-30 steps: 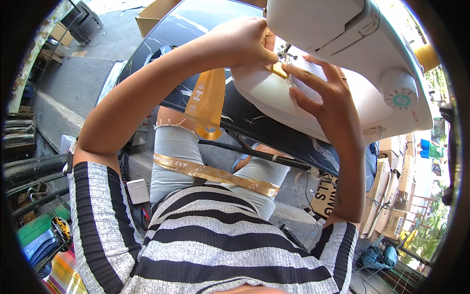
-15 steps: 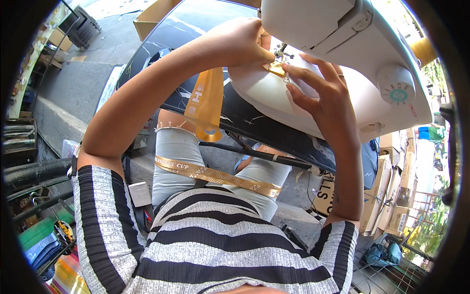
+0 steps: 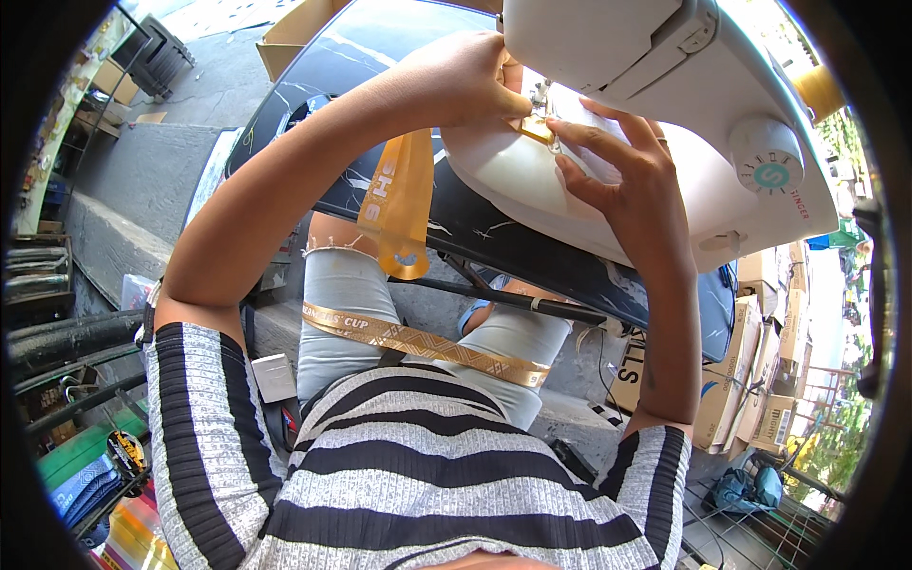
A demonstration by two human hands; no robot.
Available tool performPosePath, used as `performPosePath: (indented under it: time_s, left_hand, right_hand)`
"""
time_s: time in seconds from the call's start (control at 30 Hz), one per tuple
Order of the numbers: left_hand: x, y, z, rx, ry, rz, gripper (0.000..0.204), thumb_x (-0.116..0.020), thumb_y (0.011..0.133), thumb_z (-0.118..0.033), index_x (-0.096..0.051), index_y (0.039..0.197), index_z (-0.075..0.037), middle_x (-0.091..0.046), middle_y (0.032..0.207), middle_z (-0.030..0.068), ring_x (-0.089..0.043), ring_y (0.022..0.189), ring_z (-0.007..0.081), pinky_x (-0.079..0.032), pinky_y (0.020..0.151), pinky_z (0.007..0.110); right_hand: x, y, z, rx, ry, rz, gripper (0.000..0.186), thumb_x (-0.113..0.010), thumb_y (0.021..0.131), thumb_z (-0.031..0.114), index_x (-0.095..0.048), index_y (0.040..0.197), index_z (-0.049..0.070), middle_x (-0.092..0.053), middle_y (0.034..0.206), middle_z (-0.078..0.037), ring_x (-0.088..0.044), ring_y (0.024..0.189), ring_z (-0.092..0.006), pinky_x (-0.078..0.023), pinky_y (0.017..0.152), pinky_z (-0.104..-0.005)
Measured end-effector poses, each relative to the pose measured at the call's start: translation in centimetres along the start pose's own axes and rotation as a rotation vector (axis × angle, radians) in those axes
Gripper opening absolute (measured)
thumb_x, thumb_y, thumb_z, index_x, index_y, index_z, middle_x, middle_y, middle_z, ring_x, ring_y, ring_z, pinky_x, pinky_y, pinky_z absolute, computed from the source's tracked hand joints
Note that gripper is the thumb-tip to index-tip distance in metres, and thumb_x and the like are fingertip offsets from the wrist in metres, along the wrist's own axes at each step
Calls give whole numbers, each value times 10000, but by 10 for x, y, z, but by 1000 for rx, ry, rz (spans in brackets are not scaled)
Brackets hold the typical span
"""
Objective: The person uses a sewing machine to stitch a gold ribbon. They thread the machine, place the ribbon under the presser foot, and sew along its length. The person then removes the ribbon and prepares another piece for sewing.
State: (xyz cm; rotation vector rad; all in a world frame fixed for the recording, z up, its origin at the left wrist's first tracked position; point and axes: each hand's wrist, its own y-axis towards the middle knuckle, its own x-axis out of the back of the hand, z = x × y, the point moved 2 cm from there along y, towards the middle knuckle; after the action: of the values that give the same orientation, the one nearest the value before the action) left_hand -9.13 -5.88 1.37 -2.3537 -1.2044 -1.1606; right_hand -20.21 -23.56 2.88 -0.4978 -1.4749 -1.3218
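Observation:
My left hand (image 3: 489, 90) curls at the sewing machine's presser foot (image 3: 539, 100), pinching a short piece of yellow ribbon (image 3: 535, 131); part of its fingers is hidden. My right hand (image 3: 622, 166) has its fingers spread, the index fingertip touching the work beside the foot and the thumb lower on the white sewing bed (image 3: 503, 176). The white machine (image 3: 617, 43) stands on a black marbled table (image 3: 484, 223). A wide yellow ribbon with white lettering (image 3: 399, 209) hangs from under my left wrist over the table's front edge.
A patterned gold strap (image 3: 427, 347) lies across my thighs. Stacked cardboard boxes (image 3: 731, 370) and a teal bag (image 3: 736, 489) are at the right. An open carton (image 3: 280, 43) is behind the table. Metal racks (image 3: 38, 275) line the left, beside a concrete step (image 3: 109, 242).
The hanging ribbon's end has dropped slightly. Both hands stay at the presser foot, with only small shifts in finger position and in the camera's view.

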Motion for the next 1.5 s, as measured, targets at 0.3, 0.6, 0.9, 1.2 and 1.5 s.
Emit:
performPosePath:
  time_s: [0.3, 0.6, 0.9, 1.2, 1.5]
  left_hand:
    - [0, 0, 1, -1, 8, -35, 487, -756, 695, -304, -670, 1067, -2, -703, 931, 182, -709, 778, 266, -579, 734, 347]
    - [0, -3, -1, 3, 22, -58, 462, -749, 709, -281, -672, 1063, 6, -699, 933, 190, -708, 786, 278, -578, 741, 343]
    - [-3, -4, 1, -40, 37, -100, 338, -721, 772, -219, -673, 1020, 6, -693, 907, 193, -704, 787, 268, -576, 713, 334]
    - [2, -12, 11, -84, -79, -134, 254, -698, 821, -195, -618, 941, 14, -633, 711, 143, -634, 629, 188, -503, 591, 287]
    - [9, -46, 7, -159, 198, -338, 341, -723, 805, -300, -606, 1009, -53, -623, 875, 126, -632, 832, 269, -476, 751, 371]
  right_hand:
    - [-2, 1, -8, -158, 207, -25, 290, -799, 726, 174, -677, 983, 118, -661, 1194, -118, -625, 1096, -279, -477, 965, -417]
    - [-3, 2, -11, -237, 227, -26, 341, -826, 701, 197, -607, 929, 67, -687, 1077, -108, -654, 1007, -267, -496, 894, -384]
    - [-4, 3, -14, -298, 252, -16, 366, -833, 692, 228, -628, 953, 73, -670, 919, -92, -661, 886, -236, -501, 835, -362]
    - [-6, 4, -16, -336, 230, -43, 393, -840, 674, 266, -639, 956, 80, -669, 926, -107, -663, 822, -245, -519, 782, -364]
    - [-9, 2, -18, -398, 184, -26, 385, -819, 699, 254, -645, 982, 59, -675, 938, -117, -645, 810, -246, -500, 788, -344]
